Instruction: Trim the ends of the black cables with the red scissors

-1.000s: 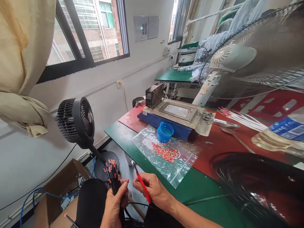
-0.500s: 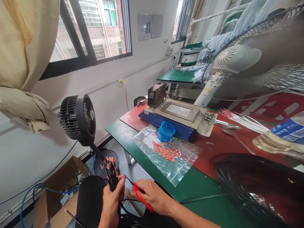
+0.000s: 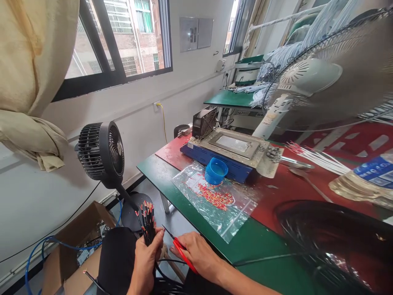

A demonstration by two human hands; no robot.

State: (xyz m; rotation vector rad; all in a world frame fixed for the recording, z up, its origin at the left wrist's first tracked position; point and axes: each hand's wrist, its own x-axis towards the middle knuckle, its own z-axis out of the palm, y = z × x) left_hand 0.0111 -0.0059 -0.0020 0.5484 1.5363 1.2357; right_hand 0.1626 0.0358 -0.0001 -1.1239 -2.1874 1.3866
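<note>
Seen from the head camera, low in the frame, the left hand [image 3: 145, 260] is closed in a fist around a bundle of thin black wires with red-orange tips [image 3: 146, 217]. The bundle is held upright, with the tips fanned out just above the thumb. Just right of it, the right hand [image 3: 198, 254] is pinched on a slim red-handled tool with a dark point [image 3: 180, 248]. The point is aimed at the bundle and lies close to the left fingertips; contact with a wire cannot be told. The step in hand is judged to be work on one wire end within the bundle. A next move would call for a steady grip and the point placed finely on a single tip. Beyond the right hand, a clear plastic bag of small red pieces [image 3: 215, 200] and a blue plastic cap [image 3: 216, 170] are laid on the green-topped workbench [image 3: 245, 241]. Left of the left hand, a black floor fan [image 3: 101, 153] is seen.
</note>
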